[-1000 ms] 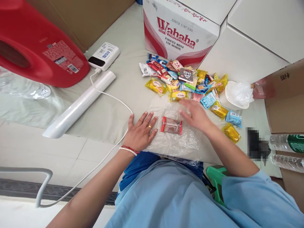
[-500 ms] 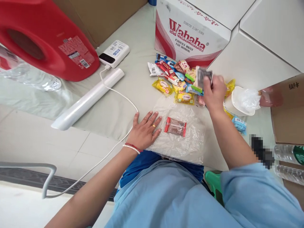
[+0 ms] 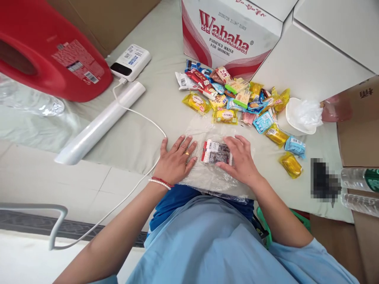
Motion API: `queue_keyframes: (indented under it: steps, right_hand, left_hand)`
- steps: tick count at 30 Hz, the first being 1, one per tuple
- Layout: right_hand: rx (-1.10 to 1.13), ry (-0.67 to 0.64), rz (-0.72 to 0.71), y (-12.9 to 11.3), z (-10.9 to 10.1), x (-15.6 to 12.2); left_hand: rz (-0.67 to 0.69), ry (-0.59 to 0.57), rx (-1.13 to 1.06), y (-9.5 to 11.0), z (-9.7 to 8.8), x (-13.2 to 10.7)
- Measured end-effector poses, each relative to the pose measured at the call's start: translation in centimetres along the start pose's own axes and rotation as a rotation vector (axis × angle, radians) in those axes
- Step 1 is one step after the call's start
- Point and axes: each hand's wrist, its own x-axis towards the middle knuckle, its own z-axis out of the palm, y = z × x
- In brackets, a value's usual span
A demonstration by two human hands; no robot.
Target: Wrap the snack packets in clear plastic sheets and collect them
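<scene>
My left hand (image 3: 176, 159) lies flat, fingers spread, over the left edge of a clear plastic bag (image 3: 195, 177). My right hand (image 3: 241, 161) has its thumb and fingers around the right end of a white-and-dark snack packet (image 3: 216, 152). This packet lies on top of a red-ended packet (image 3: 204, 151), of which only the left end shows. Both are over the plastic bag, right of my left hand. Behind them is a pile of wrapped snacks, including a yellow packet (image 3: 225, 116) and a green-edged packet (image 3: 242, 98).
A printed water carton (image 3: 227, 39) stands behind the pile. To the right is a white tub (image 3: 291, 118) with crumpled plastic. At left are a red jug (image 3: 85, 79), a white power bank (image 3: 133, 61), its cable (image 3: 145, 117) and a white roll (image 3: 103, 122).
My right hand has come down from the snack pile with the white-and-dark packet, now over the red-ended packet. My left hand has stayed flat. The view has shifted slightly.
</scene>
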Motion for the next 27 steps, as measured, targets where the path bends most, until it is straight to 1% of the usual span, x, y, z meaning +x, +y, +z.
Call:
queue_keyframes:
  steps: [1, 3, 4, 6, 8, 10, 16, 19, 22, 24, 27]
  right_hand:
    - [-0.006, -0.094, -0.061, 0.0, -0.3, 0.8]
    - [-0.047, -0.234, -0.109, -0.2, -0.4, 2.3]
    - [-0.077, -0.274, -0.115, -0.5, -0.3, 2.9]
    - [-0.132, -0.304, -0.134, -1.0, -0.1, 3.6]
    - [-0.16, -0.291, -0.15, -1.4, 0.0, 3.6]
    - [-0.161, -0.267, -0.143, -1.4, 0.0, 3.0]
    - [-0.17, -0.2, -0.095, -0.1, -0.3, 0.8]
    - [-0.124, -0.15, -0.075, 0.0, -0.4, 0.3]
    - [-0.065, -0.095, -0.034, -0.5, -0.4, 0.4]
    - [-0.052, -0.09, -0.009, -1.1, 0.1, 0.7]
    - [-0.074, -0.113, 0.04, -1.8, 1.4, 1.0]
  left_hand:
    - [-0.004, 0.0, 0.001, 0.0, 0.0, 0.0]
    - [-0.007, 0.006, 0.005, 0.1, -0.1, 0.0]
    - [-0.007, 0.01, 0.006, 0.1, -0.2, 0.0]
    - [-0.006, 0.018, 0.004, 0.2, -0.2, 0.0]
    - [-0.004, 0.02, 0.0, 0.2, -0.1, 0.0]
    - [-0.006, 0.015, -0.006, 0.2, -0.1, 0.0]
    - [-0.007, 0.008, 0.0, 0.1, -0.1, 0.0]
    - [-0.006, 0.007, -0.004, 0.1, -0.1, 0.0]
    - [-0.008, 0.008, -0.006, 0.1, 0.0, 0.0]
    - [-0.007, 0.01, -0.003, 0.1, 0.0, 0.0]
    - [-0.013, 0.012, -0.001, 0.0, 0.2, -0.1]
